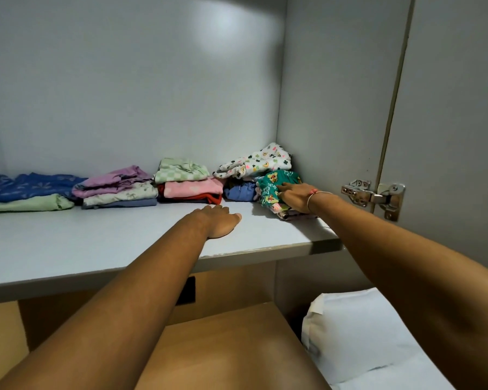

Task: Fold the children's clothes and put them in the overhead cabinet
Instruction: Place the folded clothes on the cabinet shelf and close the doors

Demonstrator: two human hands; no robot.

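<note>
Several stacks of folded children's clothes line the back of the grey cabinet shelf (102, 243): a blue and green stack (31, 192), a purple one (116, 187), a green-checked and pink one (189, 181), and a white clover-print one (257, 164) in the right corner. My right hand (295, 197) presses on a folded green cartoon-print garment (271, 187) atop a small pile by the right wall, fingers on the cloth. My left hand (220, 220) lies flat, palm down, on the bare shelf in front of the stacks, holding nothing.
The cabinet's right wall carries a metal hinge (373, 195) with the open door (448, 136) beyond it. Below the shelf sit brown cardboard boxes (223, 333) and a white pillow (355, 333).
</note>
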